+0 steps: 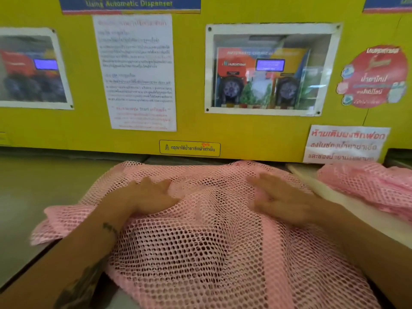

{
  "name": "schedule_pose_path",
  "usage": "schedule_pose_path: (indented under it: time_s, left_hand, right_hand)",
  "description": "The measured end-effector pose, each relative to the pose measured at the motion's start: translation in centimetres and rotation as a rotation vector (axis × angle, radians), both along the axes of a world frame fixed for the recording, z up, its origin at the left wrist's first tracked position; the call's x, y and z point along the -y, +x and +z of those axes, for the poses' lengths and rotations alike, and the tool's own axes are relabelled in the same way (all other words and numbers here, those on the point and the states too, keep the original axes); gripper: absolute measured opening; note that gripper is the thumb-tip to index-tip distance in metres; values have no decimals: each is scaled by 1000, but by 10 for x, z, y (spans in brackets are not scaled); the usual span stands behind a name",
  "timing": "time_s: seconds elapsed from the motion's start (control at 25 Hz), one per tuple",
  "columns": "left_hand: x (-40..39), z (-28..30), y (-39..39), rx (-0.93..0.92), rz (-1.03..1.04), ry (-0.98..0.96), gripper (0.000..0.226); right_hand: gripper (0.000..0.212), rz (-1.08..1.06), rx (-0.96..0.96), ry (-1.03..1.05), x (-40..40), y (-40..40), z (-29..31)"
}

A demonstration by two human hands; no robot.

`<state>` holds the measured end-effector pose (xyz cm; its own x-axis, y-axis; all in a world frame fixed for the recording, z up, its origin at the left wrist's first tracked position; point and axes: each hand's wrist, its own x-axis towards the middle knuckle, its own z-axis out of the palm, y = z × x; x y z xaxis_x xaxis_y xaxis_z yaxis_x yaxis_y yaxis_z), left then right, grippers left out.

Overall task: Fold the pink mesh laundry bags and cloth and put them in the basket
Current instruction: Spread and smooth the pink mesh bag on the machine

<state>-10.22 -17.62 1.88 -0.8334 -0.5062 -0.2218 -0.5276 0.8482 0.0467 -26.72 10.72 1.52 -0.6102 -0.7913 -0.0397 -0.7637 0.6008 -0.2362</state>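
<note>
A pink mesh laundry bag (214, 241) lies spread over the grey machine top in front of me, rumpled in the middle, its near edge hanging toward me. My left hand (145, 195) rests flat on its left part with the fingers apart. My right hand (281, 197) lies flat on its right part, fingers stretched out. Both palms press on the mesh and hold nothing. More pink mesh (374, 186) lies bunched at the right on a white surface. No basket is in view.
A yellow wall panel (245, 134) with posted notices and dispenser windows stands right behind the mesh. The grey machine top (44, 192) stretches to the left. A white ledge (356, 210) runs along the right side.
</note>
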Motion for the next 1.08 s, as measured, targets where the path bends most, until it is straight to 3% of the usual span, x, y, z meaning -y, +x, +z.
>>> schedule_pose_path:
  time_s: [0.08,0.2,0.24,0.36,0.44,0.56,0.68,0.84,0.92,1.0,1.08]
  left_hand:
    - [-10,5,6,70,8,-3,103]
    - [-18,11,24,44,-93,19,88]
    - [-19,16,32,-22,-136,63,82]
    - [-11,40,59,-306,-137,324,63]
    - [6,52,67,-499,-78,398,52]
    - [32,52,57,-685,45,313,44]
    - [49,34,36,-627,149,156,39]
    - [54,9,9,-517,299,132,45]
    - [47,5,1,-487,292,28,34]
    - [41,9,-2,-562,227,-31,17]
    - [40,13,0,-652,158,-47,16]
  right_hand:
    - [91,20,87,198,-2,-1,2]
    - [108,-36,60,64,-18,-14,12]
    - [103,-45,2,-1,-20,-18,16]
    - [51,64,-105,-129,-2,1,36]
    - [54,194,-33,-100,25,33,47]
    - [74,299,-79,-3,83,66,45]
    - [78,227,-122,78,133,76,17]
    - [63,272,-83,180,149,84,-16]
    - [59,289,-104,120,145,85,-16]
    - [58,290,-133,57,143,86,-15]
    - [62,265,-141,39,144,85,-18]
